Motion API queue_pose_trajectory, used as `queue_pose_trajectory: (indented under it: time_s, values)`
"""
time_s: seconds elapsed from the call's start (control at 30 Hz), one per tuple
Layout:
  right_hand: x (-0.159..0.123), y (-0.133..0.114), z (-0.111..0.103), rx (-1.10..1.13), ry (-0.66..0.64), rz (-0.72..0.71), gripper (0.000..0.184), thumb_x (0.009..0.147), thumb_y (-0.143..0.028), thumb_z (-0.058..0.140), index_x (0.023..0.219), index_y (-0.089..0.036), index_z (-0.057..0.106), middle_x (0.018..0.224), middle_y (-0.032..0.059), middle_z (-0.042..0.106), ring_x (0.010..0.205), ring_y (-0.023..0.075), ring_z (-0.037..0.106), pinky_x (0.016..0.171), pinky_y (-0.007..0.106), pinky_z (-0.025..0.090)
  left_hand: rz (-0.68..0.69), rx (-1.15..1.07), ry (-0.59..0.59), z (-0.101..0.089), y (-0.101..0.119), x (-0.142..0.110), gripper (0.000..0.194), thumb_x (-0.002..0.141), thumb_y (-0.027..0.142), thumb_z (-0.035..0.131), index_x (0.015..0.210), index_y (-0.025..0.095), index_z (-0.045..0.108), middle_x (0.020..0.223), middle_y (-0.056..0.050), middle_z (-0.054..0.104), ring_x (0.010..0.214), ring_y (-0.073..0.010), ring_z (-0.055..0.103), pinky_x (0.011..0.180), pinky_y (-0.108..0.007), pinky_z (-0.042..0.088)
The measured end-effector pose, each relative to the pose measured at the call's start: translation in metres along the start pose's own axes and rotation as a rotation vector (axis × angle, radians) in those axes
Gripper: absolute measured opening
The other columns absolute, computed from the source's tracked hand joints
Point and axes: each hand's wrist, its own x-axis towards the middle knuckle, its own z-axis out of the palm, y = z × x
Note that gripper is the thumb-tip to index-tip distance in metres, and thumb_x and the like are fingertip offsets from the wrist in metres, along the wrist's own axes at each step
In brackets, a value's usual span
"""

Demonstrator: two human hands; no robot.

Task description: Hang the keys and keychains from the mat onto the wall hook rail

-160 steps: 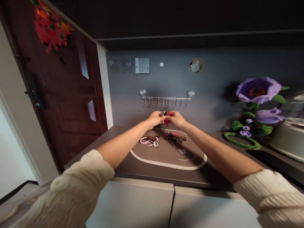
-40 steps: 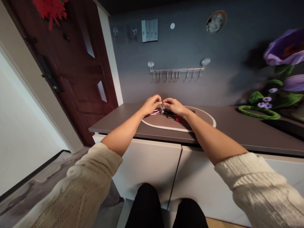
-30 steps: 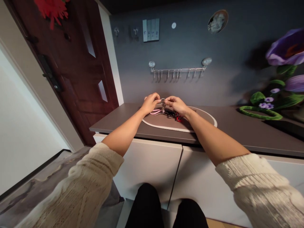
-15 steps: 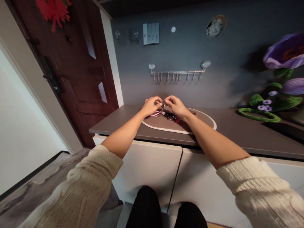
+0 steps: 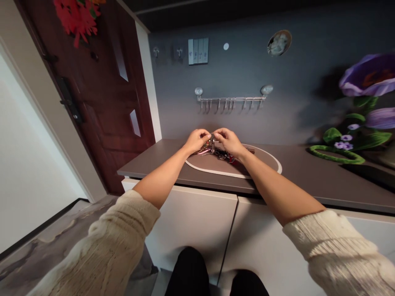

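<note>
Pinching a small key ring (image 5: 212,138) from both sides: left hand (image 5: 196,140) and right hand (image 5: 226,140) meeting fingertip to fingertip just above the far part of the oval mat (image 5: 262,166), thumb and forefinger of each pressed onto the ring, remaining fingers curled in. Holding it lifted slightly off the mat, keys hanging straight down under it; likely gripping two-handed because the ring is too small and stiff for one hand. Exact pinch points too small to resolve. Lying on the mat right under the hands: a pink-strapped key bunch (image 5: 203,151) on the left, touching or nearly touching a darker bunch of keys (image 5: 222,155) with a red tag on the right, partly hidden behind the right wrist. Mat sitting on the grey-brown cabinet top (image 5: 148,162), probably serving as a drop spot near the dark wooden door (image 5: 101,94) at far left. Hanging empty on the far wall directly above the hands: suction-cup hook rail (image 5: 231,98), within easy reach. Sitting well apart at far right: purple artificial flowers (image 5: 367,80). Showing at the near edge: cream knitted sleeves (image 5: 101,246) pushed up, forearms bare.
</note>
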Motion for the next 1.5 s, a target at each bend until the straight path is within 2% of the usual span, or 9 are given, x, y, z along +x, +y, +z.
queue_pose_trajectory:
  time_s: [0.23, 0.5, 0.6, 0.77, 0.87, 1.0, 1.13, 1.5]
  values:
    - [-0.007, -0.007, -0.001, 0.095, -0.051, 0.131, 0.022, 0.069, -0.037, 0.057, 0.075, -0.016, 0.052, 0.065, -0.0021, 0.052, 0.058, 0.0083, 0.044, 0.060, 0.023, 0.038, -0.039, -0.106, 0.018, 0.004, 0.000, 0.000, 0.017, 0.074, 0.028, 0.053, 0.073, 0.013, 0.061, 0.068, 0.000, 0.060, 0.066, -0.0110, 0.051, 0.068, -0.023, 0.041]
    - [-0.004, -0.007, -0.004, -0.026, 0.028, 0.088, 0.024, 0.067, -0.038, 0.057, 0.073, -0.015, 0.054, 0.071, 0.0007, 0.055, 0.067, 0.0120, 0.048, 0.068, 0.026, 0.038, -0.010, 0.010, 0.085, 0.008, 0.000, 0.000, 0.016, 0.076, 0.026, 0.052, 0.071, 0.016, 0.064, 0.074, -0.002, 0.063, 0.078, -0.0139, 0.052, 0.075, -0.025, 0.040]
    - [0.003, -0.009, -0.005, -0.057, 0.044, 0.085, 0.023, 0.067, -0.038, 0.056, 0.072, -0.015, 0.055, 0.070, 0.0012, 0.056, 0.067, 0.0125, 0.049, 0.068, 0.026, 0.039, -0.025, 0.021, 0.159, 0.007, -0.001, 0.000, 0.019, 0.078, 0.029, 0.050, 0.074, 0.016, 0.063, 0.076, -0.002, 0.063, 0.077, -0.0137, 0.052, 0.073, -0.025, 0.039]
    - [0.029, -0.017, -0.010, -0.101, 0.061, 0.087, 0.020, 0.067, -0.036, 0.055, 0.070, -0.016, 0.055, 0.066, 0.0001, 0.055, 0.062, 0.0112, 0.048, 0.065, 0.025, 0.040, -0.150, 0.170, 0.329, 0.004, -0.006, 0.001, 0.031, 0.084, 0.032, 0.039, 0.062, 0.017, 0.057, 0.065, -0.002, 0.058, 0.067, -0.0134, 0.050, 0.063, -0.024, 0.034]
    - [0.049, -0.024, -0.010, -0.044, 0.073, 0.127, 0.017, 0.068, -0.033, 0.054, 0.068, -0.016, 0.052, 0.061, -0.0008, 0.054, 0.058, 0.0101, 0.048, 0.061, 0.024, 0.042, -0.252, 0.266, 0.388, 0.002, -0.008, 0.002, 0.031, 0.084, 0.029, 0.037, 0.062, 0.017, 0.055, 0.067, -0.004, 0.059, 0.069, -0.0144, 0.051, 0.064, -0.025, 0.033]
    - [0.073, -0.032, -0.003, 0.054, 0.131, 0.212, 0.010, 0.070, -0.025, 0.053, 0.069, -0.016, 0.051, 0.063, 0.0003, 0.055, 0.057, 0.0092, 0.051, 0.056, 0.022, 0.044, -0.337, 0.312, 0.402, 0.000, -0.008, 0.001, 0.029, 0.085, 0.027, 0.035, 0.067, 0.018, 0.056, 0.076, -0.006, 0.062, 0.076, -0.0165, 0.053, 0.068, -0.027, 0.034]
    - [0.093, -0.033, 0.007, 0.057, 0.171, 0.267, 0.008, 0.073, -0.020, 0.050, 0.067, -0.015, 0.051, 0.061, 0.0013, 0.056, 0.054, 0.0085, 0.051, 0.052, 0.021, 0.044, -0.372, 0.311, 0.398, -0.001, -0.006, 0.001, 0.030, 0.086, 0.027, 0.032, 0.073, 0.018, 0.057, 0.083, -0.009, 0.063, 0.081, -0.0193, 0.055, 0.070, -0.029, 0.035]
    - [0.143, -0.005, 0.034, -0.151, 0.329, 0.258, 0.016, 0.074, -0.025, 0.053, 0.073, -0.012, 0.062, 0.057, 0.0037, 0.061, 0.052, 0.0115, 0.057, 0.055, 0.022, 0.046, -0.405, 0.340, 0.375, 0.002, -0.006, 0.001, 0.032, 0.087, 0.027, 0.030, 0.079, 0.017, 0.060, 0.087, -0.013, 0.063, 0.083, -0.0229, 0.056, 0.071, -0.033, 0.036]
